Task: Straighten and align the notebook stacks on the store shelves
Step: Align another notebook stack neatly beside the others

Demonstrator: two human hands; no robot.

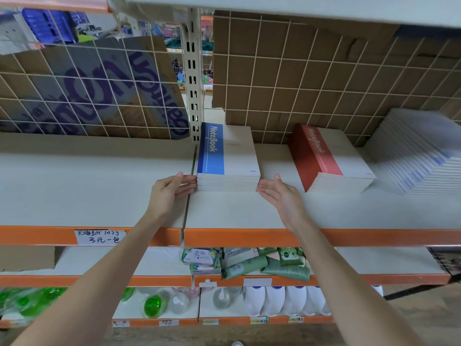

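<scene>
The blue-striped stack [228, 168], marked "NoteBook", sits squarely on the shelf [99, 196]. The left hand [169, 189] and right hand [279, 191] flank it, straight fingers touching its front corners. Right of it lies a red "NoteBook" stack [331, 158].

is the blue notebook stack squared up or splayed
Squared up: the blue notebook stack shows flush vertical edges, with the left hand and right hand at its sides.
</scene>
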